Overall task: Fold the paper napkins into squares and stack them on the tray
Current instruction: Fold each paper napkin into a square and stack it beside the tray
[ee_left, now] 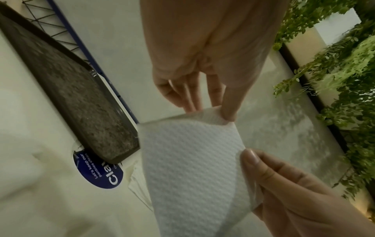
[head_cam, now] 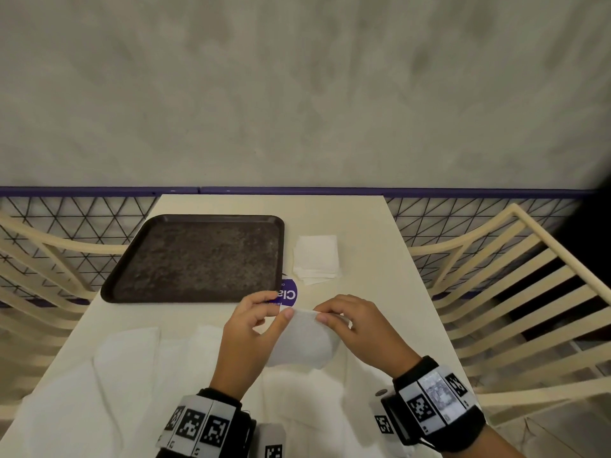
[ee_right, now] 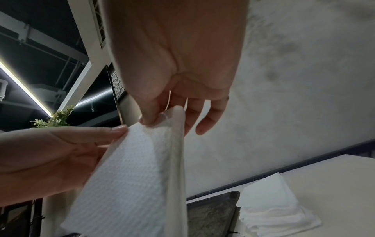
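A white embossed paper napkin (head_cam: 304, 342) hangs folded in the air above the near part of the table, held by its top edge. My left hand (head_cam: 281, 309) pinches the top left corner (ee_left: 225, 115) between thumb and fingers. My right hand (head_cam: 322, 314) pinches the top right corner (ee_right: 152, 119). The dark brown tray (head_cam: 198, 259) lies at the table's far left with nothing on it. To the right of the tray, a small stack of folded napkins (head_cam: 315, 259) sits on the table, also seen in the right wrist view (ee_right: 271, 205).
Several unfolded napkins (head_cam: 132, 358) lie spread over the near part of the cream table (head_cam: 363, 226). A purple round sticker (head_cam: 291, 294) sits by the tray's near right corner. Cream slatted chairs (head_cam: 512, 292) flank the table, and a mesh railing (head_cam: 82, 219) backs it.
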Available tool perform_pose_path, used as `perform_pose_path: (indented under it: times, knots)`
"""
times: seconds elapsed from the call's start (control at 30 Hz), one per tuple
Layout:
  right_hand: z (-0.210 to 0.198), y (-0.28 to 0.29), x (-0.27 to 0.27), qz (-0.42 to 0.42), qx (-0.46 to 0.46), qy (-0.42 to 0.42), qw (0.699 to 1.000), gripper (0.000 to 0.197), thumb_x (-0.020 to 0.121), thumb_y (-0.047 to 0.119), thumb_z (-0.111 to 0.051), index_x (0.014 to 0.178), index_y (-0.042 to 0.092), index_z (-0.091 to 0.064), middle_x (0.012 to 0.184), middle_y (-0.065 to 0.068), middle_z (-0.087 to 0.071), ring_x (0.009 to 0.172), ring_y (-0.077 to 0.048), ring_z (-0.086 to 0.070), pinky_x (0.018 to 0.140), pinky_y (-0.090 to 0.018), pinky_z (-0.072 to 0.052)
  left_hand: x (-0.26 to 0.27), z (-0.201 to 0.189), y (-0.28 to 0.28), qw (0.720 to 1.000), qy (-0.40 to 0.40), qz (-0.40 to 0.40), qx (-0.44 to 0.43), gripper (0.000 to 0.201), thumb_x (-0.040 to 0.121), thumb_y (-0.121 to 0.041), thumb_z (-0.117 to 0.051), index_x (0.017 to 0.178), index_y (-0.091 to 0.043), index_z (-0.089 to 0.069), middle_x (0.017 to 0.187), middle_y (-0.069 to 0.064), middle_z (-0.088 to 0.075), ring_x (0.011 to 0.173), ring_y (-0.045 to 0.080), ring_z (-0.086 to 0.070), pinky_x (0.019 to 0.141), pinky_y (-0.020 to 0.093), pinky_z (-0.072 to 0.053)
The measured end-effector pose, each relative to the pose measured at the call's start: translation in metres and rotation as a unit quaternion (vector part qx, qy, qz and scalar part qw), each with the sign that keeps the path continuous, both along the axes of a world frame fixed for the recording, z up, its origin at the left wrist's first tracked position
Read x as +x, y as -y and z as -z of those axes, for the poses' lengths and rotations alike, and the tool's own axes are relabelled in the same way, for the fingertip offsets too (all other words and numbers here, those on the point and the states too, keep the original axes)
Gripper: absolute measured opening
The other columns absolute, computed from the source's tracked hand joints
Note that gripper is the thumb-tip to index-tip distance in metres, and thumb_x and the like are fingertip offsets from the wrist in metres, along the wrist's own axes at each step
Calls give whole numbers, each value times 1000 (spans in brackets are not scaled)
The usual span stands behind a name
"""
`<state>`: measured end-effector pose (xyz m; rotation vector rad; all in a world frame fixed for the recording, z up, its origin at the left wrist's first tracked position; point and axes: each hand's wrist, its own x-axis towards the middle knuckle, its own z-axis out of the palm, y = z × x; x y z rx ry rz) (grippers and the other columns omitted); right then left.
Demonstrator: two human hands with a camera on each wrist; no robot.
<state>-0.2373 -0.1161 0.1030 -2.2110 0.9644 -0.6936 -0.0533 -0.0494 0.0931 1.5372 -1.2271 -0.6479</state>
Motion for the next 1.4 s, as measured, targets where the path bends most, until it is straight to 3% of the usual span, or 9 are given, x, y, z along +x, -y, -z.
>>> perform_pose_path:
  times: [0.13,0.57,0.73,0.83,0.93,1.07,1.17,1.3,1.4]
  knots:
    - [-3,-3,4,-1,28,16,999,35,84,47,-51,98,20,-69,90,13,-64,88,-2,-54,79,-14,-40,3,0,-3,998,17,40,-45,36,68,-47,-63,82,-17,-76,87,-9,-72,85,6,-64,74,19,-51]
    - [-11,-5,7,32,87,62,994,13,88,21,-64,96,15,-72,87,21,-65,90,1,-59,77,-9,-41,12,-1,-5,992,32,76,-97,20,69,-47,-61,81,-34,-67,98,-17,-63,82,7,-58,65,11,-46]
    - [-13,-3,5,24,81,43,996,14,89,19,-62,97,12,-71,88,17,-64,86,9,-56,78,-6,-39,13,-5,-6,991,-88,61,-75,36,66,-29,-82,85,-29,-52,94,-8,-70,70,9,-63,66,17,-47]
    - [-13,-4,6,-4,61,10,998,16,90,20,-61,97,11,-71,92,5,-69,83,3,-56,77,-7,-38,14,-9,-4,994,-31,98,-41,35,68,-37,-75,95,-25,-56,99,-18,-68,85,2,-63,75,14,-47]
    - [-13,-6,10,-20,59,-5,998,16,89,22,-62,97,13,-73,95,2,-71,88,-3,-57,76,-8,-39,10,-8,-3,988,74,133,-24,16,75,-53,-65,85,-41,-65,91,-31,-65,88,-1,-60,67,11,-47]
    - [-13,-3,5,27,99,41,994,7,83,21,-69,86,18,-74,80,13,-69,76,-1,-58,71,-11,-42,13,-2,-3,994,54,85,-38,32,77,-17,-72,73,-49,-68,73,-32,-66,71,3,-61,58,8,-45]
    - [-8,0,2,82,149,124,978,10,79,17,-73,75,26,-72,72,6,-70,65,-4,-58,70,-19,-47,16,2,-1,998,21,41,-37,29,75,-15,-72,73,-44,-72,73,-19,-70,68,18,-61,64,21,-51]
    - [2,-1,4,107,264,197,938,19,78,21,-72,95,15,-68,93,-7,-72,84,-17,-66,82,-31,-52,5,7,4,998,-43,9,-42,21,77,-12,-70,79,-32,-72,79,-18,-71,76,13,-65,69,17,-53]
    - [19,-1,0,63,339,145,928,26,81,26,-70,103,13,-66,100,-8,-72,89,-19,-67,80,-34,-53,-2,12,10,995,-89,-18,-31,18,79,-10,-69,81,-28,-73,78,-15,-72,75,15,-64,70,22,-54]
